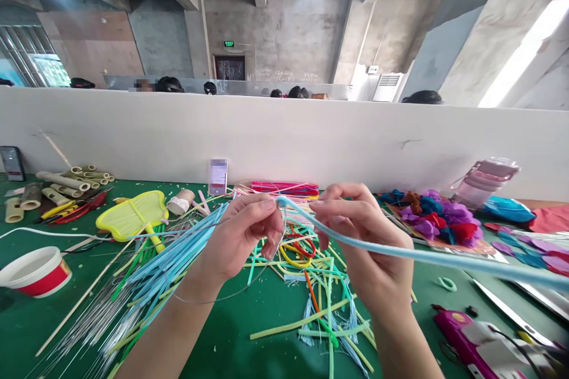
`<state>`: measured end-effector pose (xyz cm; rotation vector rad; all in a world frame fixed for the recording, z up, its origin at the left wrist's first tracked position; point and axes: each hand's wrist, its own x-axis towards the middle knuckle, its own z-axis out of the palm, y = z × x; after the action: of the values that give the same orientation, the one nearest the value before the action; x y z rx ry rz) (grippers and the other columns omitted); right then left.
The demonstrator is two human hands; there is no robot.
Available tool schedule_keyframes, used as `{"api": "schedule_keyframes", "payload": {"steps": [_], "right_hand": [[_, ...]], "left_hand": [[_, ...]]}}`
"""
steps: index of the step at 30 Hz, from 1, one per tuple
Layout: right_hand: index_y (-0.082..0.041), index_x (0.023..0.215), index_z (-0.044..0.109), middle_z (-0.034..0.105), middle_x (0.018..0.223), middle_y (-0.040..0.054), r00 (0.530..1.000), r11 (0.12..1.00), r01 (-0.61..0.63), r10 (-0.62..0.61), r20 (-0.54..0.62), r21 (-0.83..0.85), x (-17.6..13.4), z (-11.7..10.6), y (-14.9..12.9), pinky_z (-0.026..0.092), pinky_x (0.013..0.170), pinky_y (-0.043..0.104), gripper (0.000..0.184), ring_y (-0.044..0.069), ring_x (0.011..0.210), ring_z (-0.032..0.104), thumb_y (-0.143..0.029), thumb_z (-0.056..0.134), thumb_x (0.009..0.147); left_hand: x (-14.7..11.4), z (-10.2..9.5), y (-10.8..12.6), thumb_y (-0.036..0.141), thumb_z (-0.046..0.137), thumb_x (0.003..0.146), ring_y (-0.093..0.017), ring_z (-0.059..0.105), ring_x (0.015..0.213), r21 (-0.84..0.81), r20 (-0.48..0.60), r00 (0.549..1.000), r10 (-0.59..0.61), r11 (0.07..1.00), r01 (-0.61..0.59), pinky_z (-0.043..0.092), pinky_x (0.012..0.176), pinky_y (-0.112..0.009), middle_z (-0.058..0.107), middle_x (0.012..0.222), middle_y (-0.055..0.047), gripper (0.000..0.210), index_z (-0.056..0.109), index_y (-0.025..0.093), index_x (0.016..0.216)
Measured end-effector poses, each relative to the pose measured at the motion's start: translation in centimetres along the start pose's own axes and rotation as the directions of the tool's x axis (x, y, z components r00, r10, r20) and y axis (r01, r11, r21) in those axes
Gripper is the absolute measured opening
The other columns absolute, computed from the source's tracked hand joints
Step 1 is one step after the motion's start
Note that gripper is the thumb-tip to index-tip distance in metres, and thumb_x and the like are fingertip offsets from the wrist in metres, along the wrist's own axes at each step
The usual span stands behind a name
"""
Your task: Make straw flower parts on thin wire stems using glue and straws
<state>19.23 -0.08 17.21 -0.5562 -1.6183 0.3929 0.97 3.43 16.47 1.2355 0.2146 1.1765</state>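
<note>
A light-blue fuzzy pipe cleaner (427, 256) runs from between my hands out past the right edge, with a small curled end at its left tip. My left hand (249, 219) pinches that curled end between thumb and forefinger. My right hand (368, 237) has its fingers bent around the pipe cleaner a little to the right of the curl. A thin wire (222, 299) hangs from the curled end in a loop below my left hand. Beneath lie a bundle of blue pipe cleaners (178, 251) and scattered yellow and green pieces (302, 323).
On the green table (249, 349) stand a white-and-red paper cup (44, 284), a yellow fan-shaped piece (133, 216) and bamboo tubes (66, 180). Coloured petals (444, 219), scissors (507, 305) and a power strip (466, 337) lie right. A white partition (284, 136) closes the back.
</note>
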Motion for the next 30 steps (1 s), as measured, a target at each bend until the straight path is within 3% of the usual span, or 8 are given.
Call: {"api": "schedule_keyframes", "payload": {"steps": [6,10,12,17,21,26,28,30], "right_hand": [[-0.023,0.105,0.072,0.066,0.098,0.0029,0.963,0.965,0.218,-0.189,0.190,-0.147,0.6,-0.6,-0.2,0.055,0.076,0.030,0.034,0.015,0.089,0.065,0.000,0.064,0.081],[-0.017,0.106,0.071,0.071,0.098,0.0048,0.941,0.919,0.316,-0.271,0.203,-0.235,0.5,0.5,-0.2,0.056,0.078,0.027,0.031,0.014,0.088,0.068,0.003,0.066,0.082],[-0.015,0.109,0.070,0.072,0.099,0.0073,0.928,0.892,0.363,-0.318,0.195,-0.271,0.4,1.2,0.2,0.057,0.079,0.028,0.032,0.015,0.088,0.068,0.003,0.068,0.082],[-0.013,0.121,0.066,0.071,0.106,0.0133,0.878,0.800,0.479,-0.429,0.215,-0.361,-0.2,2.6,1.2,0.057,0.078,0.037,0.040,0.021,0.095,0.067,0.003,0.065,0.084],[-0.019,0.117,0.067,0.067,0.117,0.0136,0.895,0.806,0.431,-0.441,0.075,-0.407,-0.3,2.9,1.2,0.056,0.086,0.042,0.037,0.024,0.106,0.065,-0.001,0.061,0.086],[-0.022,0.122,0.063,0.072,0.108,0.0085,0.895,0.871,0.429,-0.446,-0.019,-0.238,-0.4,2.9,1.9,0.056,0.088,0.043,0.044,0.023,0.102,0.068,0.002,0.048,0.087],[-0.023,0.118,0.065,0.071,0.107,0.0079,0.939,0.940,0.325,-0.334,-0.084,-0.107,-0.6,3.1,2.2,0.055,0.087,0.042,0.036,0.023,0.102,0.068,-0.004,0.052,0.090],[-0.025,0.108,0.067,0.070,0.102,0.0056,0.980,0.983,0.155,-0.140,-0.141,0.099,-0.7,3.5,2.3,0.056,0.086,0.038,0.021,0.021,0.099,0.067,-0.014,0.059,0.093]], "left_hand": [[0.2,0.1,0.2,0.030,0.062,0.093,-0.007,0.054,0.040,-0.063,-0.049,0.999,0.009,0.998,-0.012,0.042,0.042,-0.018,0.057,0.051,0.002,0.034,0.070,0.014,0.064],[0.3,0.4,0.5,0.027,0.061,0.093,-0.005,0.051,0.036,-0.248,-0.011,0.999,-0.046,0.968,0.042,0.041,0.040,-0.016,0.056,0.048,0.002,0.036,0.068,0.013,0.061],[0.3,0.4,0.6,0.023,0.060,0.093,-0.003,0.049,0.035,-0.397,0.022,0.996,-0.087,0.913,0.089,0.039,0.039,-0.014,0.057,0.048,0.003,0.034,0.068,0.012,0.063],[-0.1,0.6,0.9,0.012,0.052,0.096,0.002,0.050,0.034,-0.729,0.052,0.988,-0.143,0.671,0.136,0.032,0.036,-0.007,0.059,0.050,0.006,0.031,0.063,0.012,0.067],[-0.6,1.1,0.9,0.014,0.050,0.098,0.000,0.051,0.034,-0.769,0.101,0.978,-0.185,0.609,0.195,0.030,0.034,-0.008,0.061,0.050,0.004,0.031,0.061,0.012,0.068],[-0.9,2.0,0.3,0.018,0.050,0.099,0.001,0.043,0.032,-0.762,0.191,0.961,-0.201,0.586,0.274,0.028,0.035,-0.010,0.059,0.050,0.004,0.034,0.063,0.011,0.069],[-0.8,2.3,-0.1,0.019,0.051,0.099,0.000,0.040,0.031,-0.744,0.194,0.959,-0.207,0.606,0.281,0.029,0.035,-0.012,0.054,0.048,0.005,0.035,0.064,0.012,0.067],[-0.7,2.4,-0.4,0.021,0.053,0.097,-0.001,0.036,0.031,-0.719,0.196,0.959,-0.206,0.634,0.284,0.029,0.035,-0.013,0.048,0.046,0.007,0.035,0.064,0.013,0.065]]}}
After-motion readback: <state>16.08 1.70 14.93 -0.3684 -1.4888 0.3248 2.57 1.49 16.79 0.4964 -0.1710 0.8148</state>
